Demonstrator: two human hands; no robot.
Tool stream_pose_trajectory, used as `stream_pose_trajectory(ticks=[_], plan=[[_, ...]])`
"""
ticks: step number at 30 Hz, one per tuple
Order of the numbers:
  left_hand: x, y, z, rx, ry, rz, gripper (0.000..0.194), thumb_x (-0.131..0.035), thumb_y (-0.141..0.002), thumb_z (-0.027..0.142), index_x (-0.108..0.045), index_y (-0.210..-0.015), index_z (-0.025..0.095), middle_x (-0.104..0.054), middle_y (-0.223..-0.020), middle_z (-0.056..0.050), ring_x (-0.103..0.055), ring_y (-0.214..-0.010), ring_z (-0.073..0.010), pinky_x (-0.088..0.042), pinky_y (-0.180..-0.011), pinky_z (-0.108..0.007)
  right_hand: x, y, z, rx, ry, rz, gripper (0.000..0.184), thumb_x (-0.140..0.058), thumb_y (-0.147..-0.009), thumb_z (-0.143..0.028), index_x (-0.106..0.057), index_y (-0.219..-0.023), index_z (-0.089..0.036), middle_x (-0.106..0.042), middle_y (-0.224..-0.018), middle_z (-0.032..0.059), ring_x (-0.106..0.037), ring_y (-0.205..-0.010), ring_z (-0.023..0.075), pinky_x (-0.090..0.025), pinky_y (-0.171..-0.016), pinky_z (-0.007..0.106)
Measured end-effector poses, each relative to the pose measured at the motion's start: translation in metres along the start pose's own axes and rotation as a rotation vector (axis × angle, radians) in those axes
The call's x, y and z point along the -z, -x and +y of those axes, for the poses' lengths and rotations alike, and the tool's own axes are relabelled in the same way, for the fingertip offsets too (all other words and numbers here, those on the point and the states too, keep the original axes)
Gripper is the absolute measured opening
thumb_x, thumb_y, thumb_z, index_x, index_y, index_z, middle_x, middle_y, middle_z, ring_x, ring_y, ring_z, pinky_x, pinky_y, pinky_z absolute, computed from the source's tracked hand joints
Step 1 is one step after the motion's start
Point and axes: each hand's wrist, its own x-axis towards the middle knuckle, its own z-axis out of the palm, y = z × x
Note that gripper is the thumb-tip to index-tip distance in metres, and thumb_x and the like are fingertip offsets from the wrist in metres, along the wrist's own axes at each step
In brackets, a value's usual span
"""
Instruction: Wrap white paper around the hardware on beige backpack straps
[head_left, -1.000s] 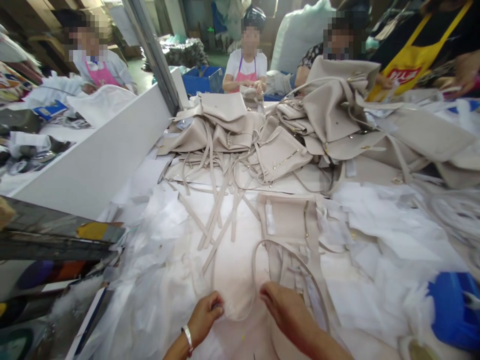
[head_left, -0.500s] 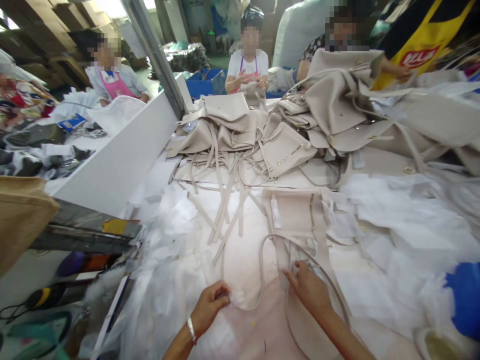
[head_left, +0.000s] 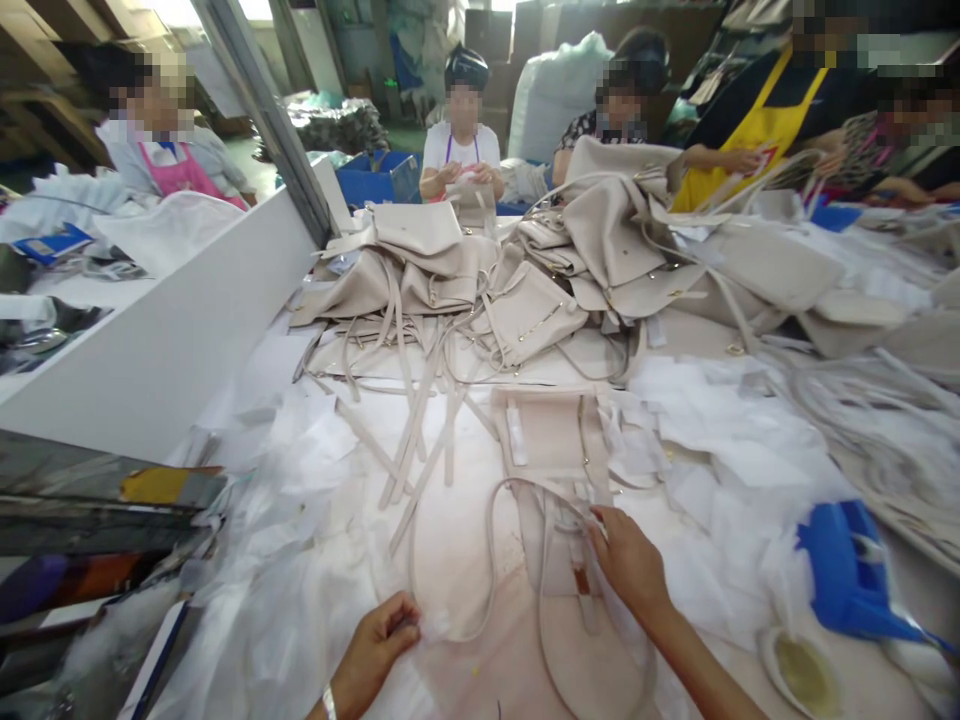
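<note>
A beige handbag (head_left: 596, 640) lies open on the table in front of me, its flap and a clear plastic piece with a brown tab (head_left: 581, 580) showing. A long thin beige strap (head_left: 491, 545) loops across the table between my hands. My left hand (head_left: 379, 645), with a bracelet at the wrist, is closed in a pinch at the strap's near end. At the bag's right side, my right hand (head_left: 630, 560) is closed on the strap's other stretch, its fingertips partly hidden. Beyond it, the bag's upper panel (head_left: 551, 425) carries a zip and a white wrapped piece.
Beige bags (head_left: 540, 300) with dangling straps are heaped at the back. White tissue sheets (head_left: 712, 420) spread along both sides. To the right stand a blue tape dispenser (head_left: 855, 570) and a round dish (head_left: 802, 670). A white partition (head_left: 172, 320) borders the left. Several people sit opposite.
My right hand has shifted from inside the bag's opening to its right edge, and the strap now runs to its fingers. The brown tab is uncovered. The view has turned right.
</note>
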Motion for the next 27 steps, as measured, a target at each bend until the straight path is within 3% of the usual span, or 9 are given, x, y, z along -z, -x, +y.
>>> stream_pose_trajectory(ticks=[4,9,12,15,19,27], plan=[[0.000,0.006,0.018,-0.037,0.054,-0.015,0.010,-0.064,-0.067,0.022,-0.058,-0.074,0.017,-0.056,-0.069,0.003,-0.047,-0.069,-0.0145,-0.034,-0.066,-0.026,0.005,-0.017,-0.002,0.047,0.044,-0.103,0.028,-0.032,-0.091,-0.029,-0.058,-0.084,-0.019,-0.065,-0.085,0.0084,-0.062,-0.082,0.0223,-0.044,-0.069,0.031],[0.011,0.014,0.025,-0.082,0.151,0.026,0.009,-0.063,-0.068,0.016,-0.062,-0.077,0.016,-0.062,-0.073,0.001,-0.051,-0.071,-0.0144,-0.035,-0.068,-0.026,0.028,0.009,-0.010,-0.012,-0.115,-0.058,0.030,-0.031,-0.091,-0.040,-0.052,-0.104,-0.023,-0.066,-0.091,0.0066,-0.063,-0.071,0.0219,-0.043,-0.059,0.030],[0.013,0.015,0.024,-0.098,0.177,0.026,0.012,-0.060,-0.067,0.011,-0.063,-0.077,0.016,-0.065,-0.077,0.000,-0.054,-0.076,-0.0156,-0.037,-0.071,-0.026,0.044,0.032,-0.048,0.069,-0.457,-0.261,0.031,-0.029,-0.092,-0.045,-0.050,-0.105,-0.025,-0.064,-0.073,0.0012,-0.062,-0.061,0.0172,-0.045,-0.057,0.025],[0.011,0.015,0.027,-0.111,0.154,0.000,0.014,-0.059,-0.067,0.009,-0.063,-0.078,0.016,-0.068,-0.084,-0.003,-0.057,-0.082,-0.0181,-0.039,-0.076,-0.028,0.048,0.049,-0.101,0.272,-0.626,-0.485,0.030,-0.030,-0.094,-0.043,-0.054,-0.096,-0.026,-0.066,-0.078,0.0017,-0.064,-0.072,0.0166,-0.047,-0.065,0.023],[0.009,0.015,0.034,-0.116,0.136,-0.017,0.015,-0.059,-0.066,0.008,-0.064,-0.078,0.016,-0.069,-0.084,-0.003,-0.058,-0.082,-0.0187,-0.040,-0.076,-0.029,0.037,0.055,-0.142,0.445,-0.543,-0.518,0.028,-0.033,-0.094,-0.037,-0.059,-0.095,-0.026,-0.069,-0.085,0.0028,-0.065,-0.079,0.0173,-0.046,-0.069,0.023],[0.009,0.015,0.043,-0.108,0.087,-0.017,0.013,-0.059,-0.067,0.010,-0.065,-0.078,0.016,-0.069,-0.084,-0.003,-0.058,-0.082,-0.0191,-0.040,-0.075,-0.028,0.023,0.054,-0.149,0.545,-0.297,-0.438,0.019,-0.042,-0.089,-0.023,-0.060,-0.092,-0.027,-0.070,-0.075,0.0013,-0.065,-0.066,0.0157,-0.039,-0.056,0.020]])
